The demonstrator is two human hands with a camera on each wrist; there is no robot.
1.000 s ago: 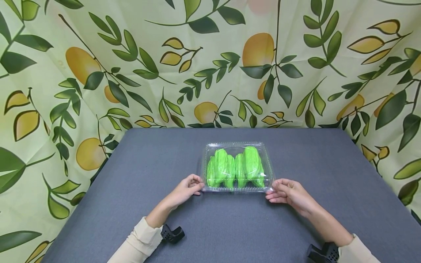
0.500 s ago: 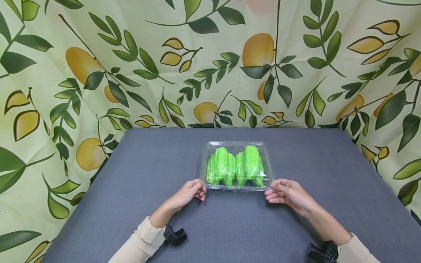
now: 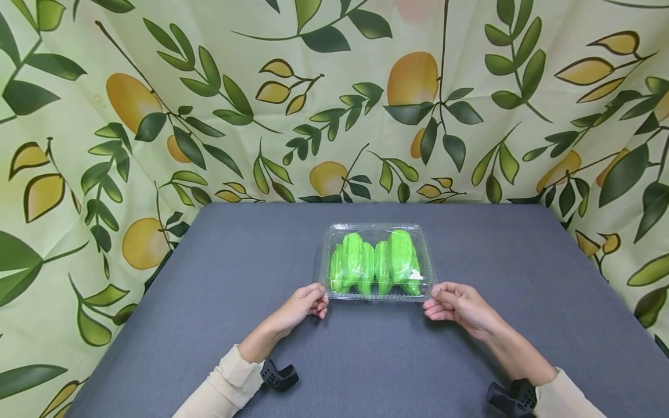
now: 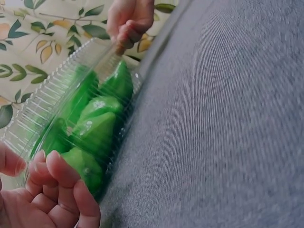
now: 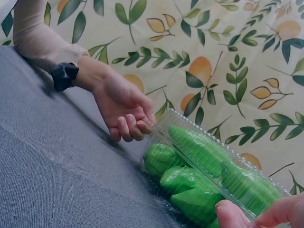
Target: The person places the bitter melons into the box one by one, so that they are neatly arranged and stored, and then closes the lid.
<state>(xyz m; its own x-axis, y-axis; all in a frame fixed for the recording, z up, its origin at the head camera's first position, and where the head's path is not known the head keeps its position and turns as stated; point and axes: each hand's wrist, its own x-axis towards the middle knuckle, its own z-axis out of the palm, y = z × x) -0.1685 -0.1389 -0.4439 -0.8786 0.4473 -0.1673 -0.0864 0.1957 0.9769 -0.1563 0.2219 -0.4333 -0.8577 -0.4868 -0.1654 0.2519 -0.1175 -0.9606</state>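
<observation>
A clear plastic clamshell container [image 3: 376, 296] with a ribbed rim is closed over several bright green, ridged, fruit-like pieces [image 3: 400, 255]. My left hand [image 3: 305, 305] pinches its near left corner between thumb and curled forefinger; the other fingers curl below the rim. At the near right corner, my right hand [image 3: 460, 305] pinches the rim between thumb and fingers. In the left wrist view, the green pieces [image 4: 97, 126] show through the clear side wall, with the left fingers [image 4: 61, 173] in front. From the right wrist, the right thumb and forefinger [image 5: 280, 211] meet at the rim.
A grey cloth-covered table [image 3: 366, 360] lies under the container and hands. Behind it and at both sides hangs a curtain [image 3: 334, 87] printed with leaves and fruit. Black camera mounts [image 3: 279, 375] are worn at both wrists.
The left hand has shifted its grip, its fingers now curled at the corner. The container's near edge has moved slightly up in the head view. The right hand keeps its pinch.
</observation>
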